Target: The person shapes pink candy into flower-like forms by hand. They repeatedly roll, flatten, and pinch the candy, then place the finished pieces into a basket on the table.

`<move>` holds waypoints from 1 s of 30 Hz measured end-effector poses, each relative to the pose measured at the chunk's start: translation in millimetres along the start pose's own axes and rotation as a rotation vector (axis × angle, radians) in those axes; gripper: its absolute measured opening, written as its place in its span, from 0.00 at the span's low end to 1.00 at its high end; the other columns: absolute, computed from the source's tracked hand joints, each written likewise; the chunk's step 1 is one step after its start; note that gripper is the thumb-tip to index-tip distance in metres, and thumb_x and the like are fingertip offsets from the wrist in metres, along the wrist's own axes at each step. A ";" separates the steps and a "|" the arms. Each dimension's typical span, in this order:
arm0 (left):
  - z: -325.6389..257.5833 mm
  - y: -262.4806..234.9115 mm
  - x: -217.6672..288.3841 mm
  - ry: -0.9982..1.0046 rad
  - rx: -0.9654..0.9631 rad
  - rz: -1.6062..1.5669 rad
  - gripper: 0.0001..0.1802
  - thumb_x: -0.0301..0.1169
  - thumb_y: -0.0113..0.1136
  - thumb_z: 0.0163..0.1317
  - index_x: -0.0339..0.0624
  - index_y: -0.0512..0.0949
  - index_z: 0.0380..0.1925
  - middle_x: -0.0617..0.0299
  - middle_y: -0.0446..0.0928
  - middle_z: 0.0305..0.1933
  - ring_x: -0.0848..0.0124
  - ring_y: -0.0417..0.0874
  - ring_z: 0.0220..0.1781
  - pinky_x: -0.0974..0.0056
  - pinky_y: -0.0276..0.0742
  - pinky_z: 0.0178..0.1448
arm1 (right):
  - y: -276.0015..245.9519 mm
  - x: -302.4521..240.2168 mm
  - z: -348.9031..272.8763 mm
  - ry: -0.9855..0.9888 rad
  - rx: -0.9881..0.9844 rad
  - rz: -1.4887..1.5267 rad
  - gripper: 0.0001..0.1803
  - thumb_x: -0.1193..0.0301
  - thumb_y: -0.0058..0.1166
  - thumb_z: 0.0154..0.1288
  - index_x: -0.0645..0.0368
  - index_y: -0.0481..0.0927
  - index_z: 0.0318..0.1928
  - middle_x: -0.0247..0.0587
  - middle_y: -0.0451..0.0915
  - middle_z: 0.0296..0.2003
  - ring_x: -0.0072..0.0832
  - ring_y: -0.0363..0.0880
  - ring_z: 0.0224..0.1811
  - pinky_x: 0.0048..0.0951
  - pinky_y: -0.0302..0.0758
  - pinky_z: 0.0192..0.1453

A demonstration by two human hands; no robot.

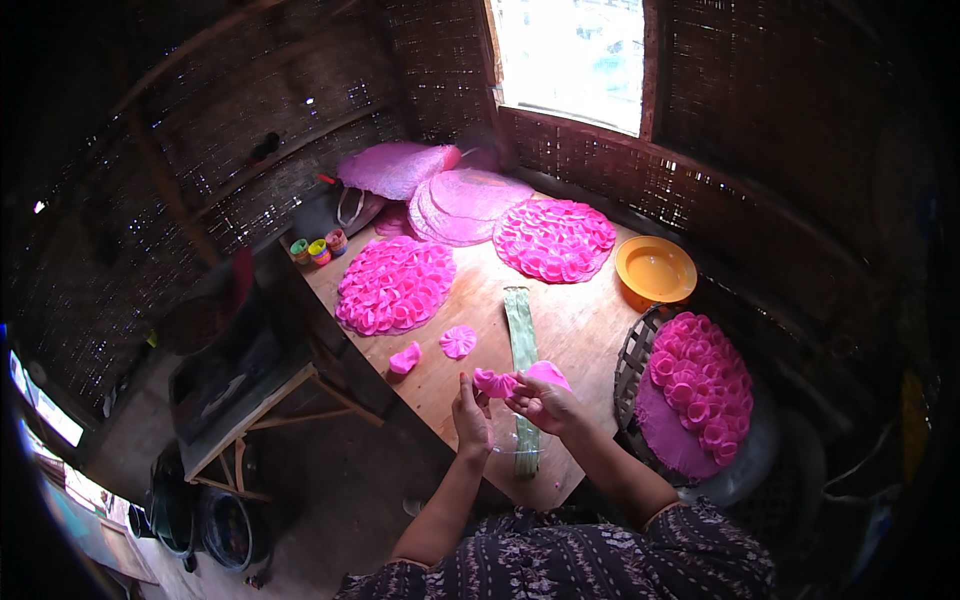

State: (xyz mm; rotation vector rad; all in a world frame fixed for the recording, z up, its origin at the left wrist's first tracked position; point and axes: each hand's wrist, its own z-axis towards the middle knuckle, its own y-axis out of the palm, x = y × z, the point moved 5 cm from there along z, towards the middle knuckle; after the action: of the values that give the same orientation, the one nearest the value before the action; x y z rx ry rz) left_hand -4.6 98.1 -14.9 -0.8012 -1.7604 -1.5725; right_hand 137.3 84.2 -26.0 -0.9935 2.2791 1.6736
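Above the near part of the table, my left hand [472,420] and my right hand [546,405] pinch a small pink ruffled piece [494,383] between their fingertips. What it is made of, I cannot tell. Right behind my right hand shows another smooth pink piece [548,373]; whether I hold it too is unclear. Under my hands a pale green strip [521,325] lies lengthwise on the table. Left of it are a round pleated pink rosette [458,342] and a folded pink piece [405,358].
The wooden table [470,300] bears two round mats of pink ruffles [397,285], a stack of flat pink discs [470,205], small colourful cups [319,252] and an orange bowl [656,269]. To the right, a basket [630,375] carries a partly ruffled pink disc [695,390].
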 end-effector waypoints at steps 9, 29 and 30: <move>-7.0 18.8 13.6 -0.044 -0.166 0.042 0.23 0.45 0.46 0.75 0.34 0.77 0.46 0.60 0.81 0.39 0.74 0.82 0.39 0.68 0.78 0.50 | 2.1 6.8 -12.4 0.054 0.009 0.067 0.25 0.60 0.46 0.72 0.69 0.69 0.59 0.56 0.72 0.58 0.42 0.71 0.61 0.42 0.69 0.68; -34.7 53.5 57.7 0.243 -0.533 0.827 0.12 0.30 0.61 0.67 0.33 0.82 0.46 0.57 0.85 0.41 0.74 0.85 0.40 0.69 0.81 0.43 | 98.7 -44.2 -100.2 -1.300 0.105 -1.827 0.07 0.73 0.60 0.59 0.51 0.82 0.39 0.35 0.78 0.33 0.33 0.78 0.39 0.34 0.67 0.48; -36.0 56.3 64.0 0.362 -0.586 0.992 0.12 0.31 0.60 0.68 0.33 0.82 0.46 0.57 0.84 0.42 0.73 0.85 0.42 0.68 0.81 0.43 | 102.0 -48.2 -103.0 -1.296 0.085 -1.864 0.06 0.72 0.60 0.58 0.51 0.83 0.38 0.34 0.78 0.33 0.31 0.78 0.40 0.34 0.66 0.50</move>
State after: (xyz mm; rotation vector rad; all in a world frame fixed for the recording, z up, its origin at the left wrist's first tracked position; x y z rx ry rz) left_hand 3.0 69.5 72.8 -1.2880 -0.4454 -1.3605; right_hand 141.8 29.0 116.3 -0.8706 0.1163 0.6876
